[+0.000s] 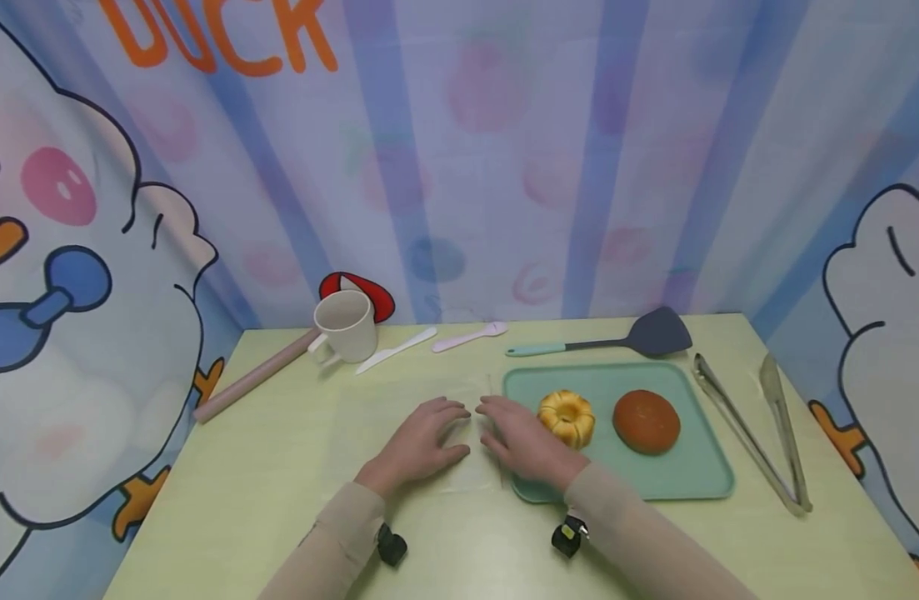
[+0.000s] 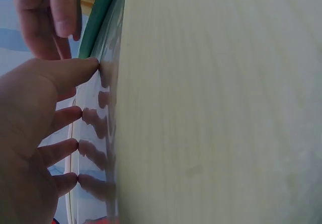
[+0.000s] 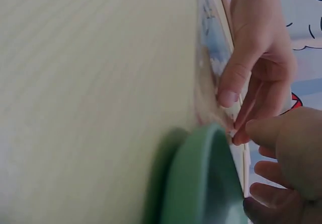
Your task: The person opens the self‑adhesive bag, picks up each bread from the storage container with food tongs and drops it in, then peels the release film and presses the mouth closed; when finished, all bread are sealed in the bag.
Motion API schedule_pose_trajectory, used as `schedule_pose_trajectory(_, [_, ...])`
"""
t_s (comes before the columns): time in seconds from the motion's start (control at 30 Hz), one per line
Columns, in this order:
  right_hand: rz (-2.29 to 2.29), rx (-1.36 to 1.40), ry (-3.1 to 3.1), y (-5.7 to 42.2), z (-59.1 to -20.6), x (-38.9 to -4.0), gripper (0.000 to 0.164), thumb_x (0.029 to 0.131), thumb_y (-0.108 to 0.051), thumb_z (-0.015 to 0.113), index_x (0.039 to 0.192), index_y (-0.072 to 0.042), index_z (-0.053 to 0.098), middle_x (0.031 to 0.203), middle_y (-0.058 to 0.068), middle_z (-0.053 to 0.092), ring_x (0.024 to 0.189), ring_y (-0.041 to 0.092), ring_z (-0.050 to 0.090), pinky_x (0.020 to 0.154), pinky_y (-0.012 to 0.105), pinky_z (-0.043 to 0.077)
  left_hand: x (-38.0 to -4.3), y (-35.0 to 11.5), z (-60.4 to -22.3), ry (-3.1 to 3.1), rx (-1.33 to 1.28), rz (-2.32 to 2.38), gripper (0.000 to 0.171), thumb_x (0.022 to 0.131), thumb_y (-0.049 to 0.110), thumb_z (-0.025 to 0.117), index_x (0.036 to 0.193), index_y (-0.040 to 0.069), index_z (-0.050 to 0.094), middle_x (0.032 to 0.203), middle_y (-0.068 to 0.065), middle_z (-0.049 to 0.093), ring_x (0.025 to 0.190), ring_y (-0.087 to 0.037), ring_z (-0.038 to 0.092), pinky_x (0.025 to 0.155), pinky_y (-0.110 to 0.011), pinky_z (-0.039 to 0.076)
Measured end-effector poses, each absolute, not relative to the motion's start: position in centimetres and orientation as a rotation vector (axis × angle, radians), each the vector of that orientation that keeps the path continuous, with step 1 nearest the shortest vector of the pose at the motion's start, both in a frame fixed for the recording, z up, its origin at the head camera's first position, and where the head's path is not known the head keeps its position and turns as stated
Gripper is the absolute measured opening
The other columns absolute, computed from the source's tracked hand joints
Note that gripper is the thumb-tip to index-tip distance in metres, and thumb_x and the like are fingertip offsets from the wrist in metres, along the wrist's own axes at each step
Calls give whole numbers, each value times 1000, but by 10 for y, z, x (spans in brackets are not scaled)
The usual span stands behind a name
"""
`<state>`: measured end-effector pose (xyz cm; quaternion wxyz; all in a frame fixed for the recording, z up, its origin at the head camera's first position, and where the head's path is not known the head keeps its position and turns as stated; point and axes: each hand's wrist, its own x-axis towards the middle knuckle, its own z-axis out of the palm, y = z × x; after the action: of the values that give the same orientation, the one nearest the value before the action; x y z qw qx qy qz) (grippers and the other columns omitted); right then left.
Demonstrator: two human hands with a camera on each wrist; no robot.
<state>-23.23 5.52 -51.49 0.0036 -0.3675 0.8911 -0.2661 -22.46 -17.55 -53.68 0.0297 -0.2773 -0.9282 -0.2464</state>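
Observation:
A clear plastic sheet (image 1: 354,425), perhaps a bag, lies flat on the pale table. My left hand (image 1: 417,446) rests its spread fingertips on it, and their reflections show in the shiny film (image 2: 103,133). Facing it, my right hand (image 1: 530,442) has its fingers slightly bent above the sheet's right side and reaches over the left edge of the green tray (image 1: 699,479); whether its fingertips touch the film I cannot tell. On that tray sit a ring-shaped golden pastry (image 1: 566,417), partly behind my right hand, and a round brown bun (image 1: 646,422). Nothing is held in either hand.
Behind the sheet stand a white mug (image 1: 347,327), a brown rolling pin (image 1: 257,377), a white plastic knife (image 1: 396,350) and a pink spoon (image 1: 470,337). A spatula (image 1: 601,342) lies behind the tray, metal tongs (image 1: 755,437) to its right. A printed curtain (image 1: 489,167) closes off the back.

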Motion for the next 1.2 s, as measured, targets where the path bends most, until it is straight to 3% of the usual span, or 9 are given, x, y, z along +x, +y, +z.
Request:
schedule_pose_trajectory(0.2, [-659, -1149, 2863, 53, -526, -229, 40, 100, -14, 71, 135, 6, 63, 147, 25, 58, 141, 41, 51, 119, 51, 41, -226, -174, -542, -2837, -854, -764, 49, 94, 30, 79, 135, 5, 68, 141, -15, 64, 140, -42, 51, 120, -54, 38])
schedule_pose_trajectory(0.37, [-627, -1171, 2887, 51, -529, -226, 37, 100, -15, 70, 130, 6, 67, 143, 23, 62, 140, 41, 53, 118, 51, 42, -227, -170, -544, -2807, -849, -759, 48, 95, 32, 78, 134, 5, 70, 134, -13, 65, 129, -34, 57, 115, -53, 42])
schedule_pose_trajectory(0.63, [-629, -1142, 2867, 51, -530, -229, 37, 101, -14, 70, 130, 8, 66, 144, 24, 59, 137, 39, 55, 115, 49, 46, -229, -169, -550, -2766, -844, -690, 37, 95, 28, 80, 126, 7, 77, 126, -14, 67, 120, -33, 59, 110, -52, 43])
schedule_pose_trajectory(0.93, [-616, -1145, 2856, 52, -524, -229, 34, 100, -12, 71, 127, 8, 67, 141, 23, 62, 134, 38, 57, 114, 48, 47, -229, -172, -544, -2832, -783, -663, 41, 99, 26, 76, 130, 0, 73, 128, -11, 65, 122, -33, 57, 109, -49, 46])
schedule_pose_trajectory(1.2, [-619, -1173, 2859, 52, -524, -228, 30, 100, -12, 70, 124, 6, 68, 140, 22, 62, 132, 38, 58, 113, 47, 48, -228, -181, -545, -2817, -730, -679, 23, 104, 24, 68, 116, 10, 80, 130, -10, 64, 124, -33, 57, 107, -48, 48])
